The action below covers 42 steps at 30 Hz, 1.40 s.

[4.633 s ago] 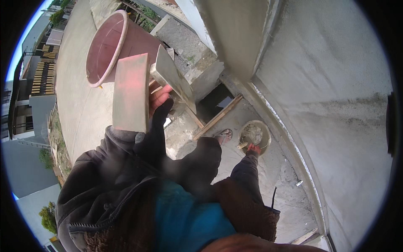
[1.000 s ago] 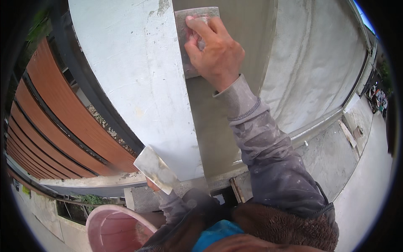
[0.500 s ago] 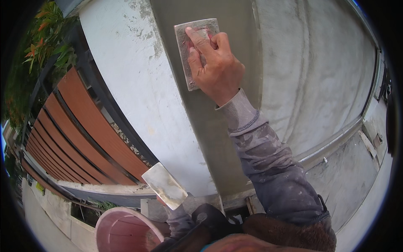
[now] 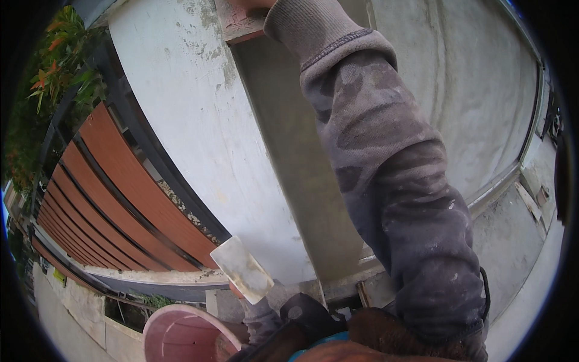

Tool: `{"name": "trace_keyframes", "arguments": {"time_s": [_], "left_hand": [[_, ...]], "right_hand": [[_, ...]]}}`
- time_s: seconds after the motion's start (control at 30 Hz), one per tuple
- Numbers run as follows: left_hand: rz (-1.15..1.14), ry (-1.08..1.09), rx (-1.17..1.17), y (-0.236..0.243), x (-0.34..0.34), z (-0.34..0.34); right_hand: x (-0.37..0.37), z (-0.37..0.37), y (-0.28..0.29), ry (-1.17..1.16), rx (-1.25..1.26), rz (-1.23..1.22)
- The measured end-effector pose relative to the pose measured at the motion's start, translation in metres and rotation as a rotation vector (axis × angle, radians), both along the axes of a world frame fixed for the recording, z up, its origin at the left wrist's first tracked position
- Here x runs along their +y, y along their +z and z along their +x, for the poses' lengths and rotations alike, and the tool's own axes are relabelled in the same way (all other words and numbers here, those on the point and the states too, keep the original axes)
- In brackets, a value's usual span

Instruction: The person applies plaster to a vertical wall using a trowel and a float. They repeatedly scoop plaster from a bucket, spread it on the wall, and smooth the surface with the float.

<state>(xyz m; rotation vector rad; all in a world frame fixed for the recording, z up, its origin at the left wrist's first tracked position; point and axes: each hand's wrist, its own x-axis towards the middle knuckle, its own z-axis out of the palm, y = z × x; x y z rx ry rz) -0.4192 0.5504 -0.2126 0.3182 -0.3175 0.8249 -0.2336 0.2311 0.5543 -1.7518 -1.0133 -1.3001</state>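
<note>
At the top edge, my right hand (image 4: 252, 5) is mostly cut off by the picture and the sleeve. It presses a grey plastering float (image 4: 241, 24) with reddish edges to the upper part of a smooth, dark grey plastered strip of wall (image 4: 271, 102). Low in the middle, my left hand (image 4: 236, 291) grips a white rectangular board (image 4: 242, 268) from beneath, its pale face smeared with a little residue. Only a bit of the fingers shows there.
A white pillar face (image 4: 199, 120) borders the strip on the left, and a pale grey wall (image 4: 476, 90) on the right. Left of the pillar is a brown slatted fence (image 4: 120, 187). A pink bucket (image 4: 181, 332) stands low, beside my left arm.
My right hand has moved up along the strip with the float, nearly out of the picture, its arm stretched out. The left hand's board has shifted slightly right.
</note>
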Motion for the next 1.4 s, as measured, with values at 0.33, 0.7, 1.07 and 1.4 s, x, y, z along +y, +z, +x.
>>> {"name": "trace_keyframes", "arguments": {"time_s": [0.33, 0.7, 1.07, 1.4], "left_hand": [[0.276, 0.42, 0.416, 0.051, -0.072, 0.013], [0.253, -0.022, -0.061, 0.115, -0.094, 0.001], [0.133, 0.118, -0.115, 0.006, -0.025, 0.012], [0.088, 0.353, 0.301, 0.076, -0.075, -0.008]], "right_hand": [[0.017, 0.012, -0.089, 0.014, 0.151, -0.177], [-0.009, 0.003, -0.026, 0.054, 0.024, -0.027], [-0.013, 0.05, -0.259, 0.278, 0.018, 0.28], [0.049, 0.054, -0.28, 0.051, -0.089, 0.258]]}}
